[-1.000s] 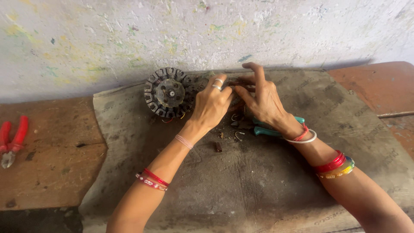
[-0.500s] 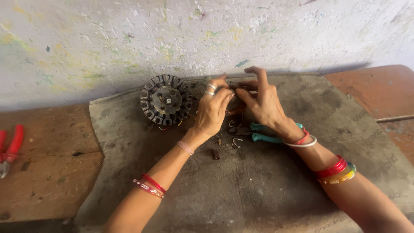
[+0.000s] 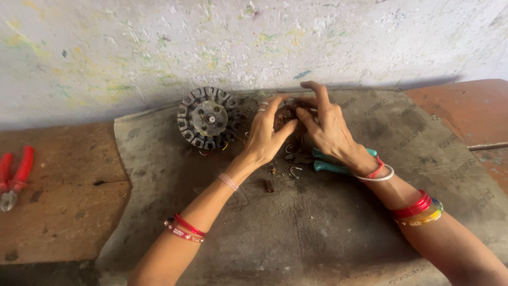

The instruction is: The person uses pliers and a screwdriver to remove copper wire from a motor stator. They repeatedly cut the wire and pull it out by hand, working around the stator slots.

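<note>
Shift: since half a second ago your view has barely drifted, and both hands are still bunched over the same dark clump by the wall.
Far left: red-handled pliers lie on the bare brown tabletop, well apart from you.
Mat: a grey worn sheet covers the middle of the tabletop, and your forearms stretch across it.
Stator: the round dark motor core with its ring of slots lies flat on the sheet, just beside your left hand.
Left hand: grip clenched on the brownish clump, fingers curled over its near side, ring showing.
Clump: pinched between both hands, close to the wall.
Right hand: grip also grasping the clump, fingers arched over its top.
Scraps: small bent wire bits lie just below your hands.
Under right wrist: teal-handled tool, partly hidden.
</note>
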